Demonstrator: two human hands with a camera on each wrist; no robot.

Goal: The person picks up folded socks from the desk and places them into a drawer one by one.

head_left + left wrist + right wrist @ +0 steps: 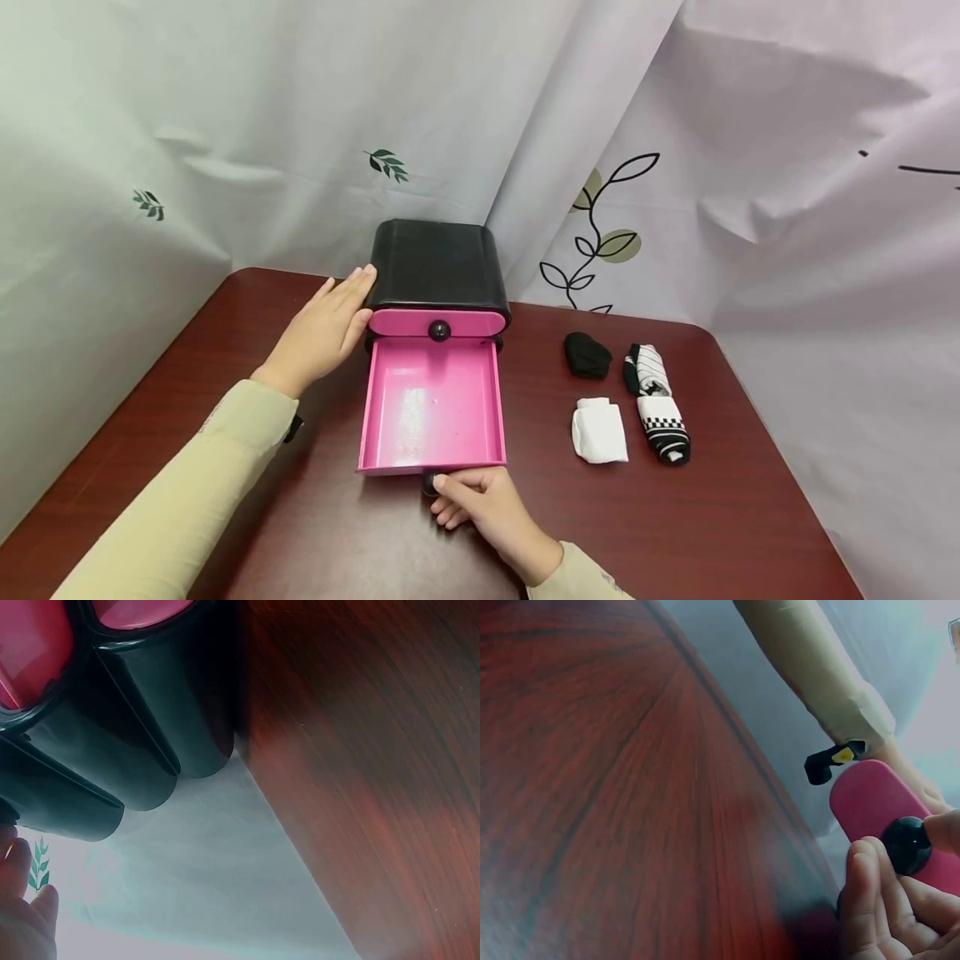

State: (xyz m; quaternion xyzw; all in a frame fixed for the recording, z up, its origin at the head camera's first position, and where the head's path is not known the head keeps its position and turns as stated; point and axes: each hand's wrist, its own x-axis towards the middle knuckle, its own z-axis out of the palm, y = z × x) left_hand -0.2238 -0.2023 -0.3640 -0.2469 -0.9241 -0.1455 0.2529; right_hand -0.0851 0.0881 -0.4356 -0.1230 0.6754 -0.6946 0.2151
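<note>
A pale cloth [300, 100] printed with leaf sprigs hangs behind the reddish-brown table [315, 517]. On the table stands a black case [438, 262], its pink drawer [431, 408] open toward me below a closed pink front [397, 322]. My right hand [487, 508] pinches the drawer's black knob [429, 484] with thumb and fingers. My left hand [322, 337], fingers straight, rests against the case's left side. Right of the drawer lie a white bundle [600, 431], a black bundle [587, 356] and two patterned rolls [664, 429] (the nearer one bears checks).

- Drawer cabinet [437, 262] on the tabletop [712, 525], before the curtain [300, 108].
- Pulled-out drawer [435, 408] in front, below the top drawer [397, 322].
- Sock bundles [599, 431] to the right.
</note>
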